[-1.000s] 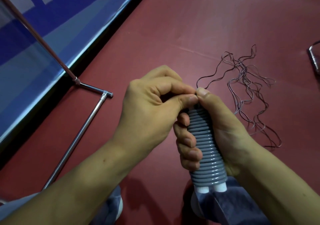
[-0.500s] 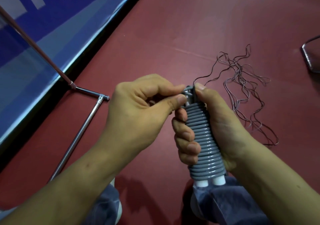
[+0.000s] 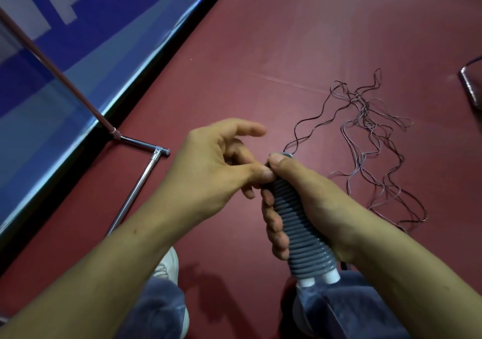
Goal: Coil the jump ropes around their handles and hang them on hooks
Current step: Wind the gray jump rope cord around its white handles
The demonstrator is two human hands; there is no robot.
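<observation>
A grey jump rope [image 3: 297,223] is coiled tightly around its two white handles [image 3: 319,280], whose ends stick out at the bottom. My right hand [image 3: 310,203] grips this bundle upright, thumb pressed on its top end. My left hand [image 3: 216,166] is beside the top of the bundle, its thumb tip touching the coil next to my right thumb while its other fingers are spread and loose. A second thin dark jump rope [image 3: 370,140] lies in a loose tangle on the red floor to the right.
A chrome rack base [image 3: 140,184] with a slanted pole [image 3: 57,67] stands at the left, beside a blue and white wall panel [image 3: 78,38]. Another metal piece [image 3: 472,82] shows at the right edge. My shoes [image 3: 167,265] and jeans are below my arms.
My left hand has let go of its pinch at the top of the coil and its fingers have spread open. The right hand keeps its grip on the bundle.
</observation>
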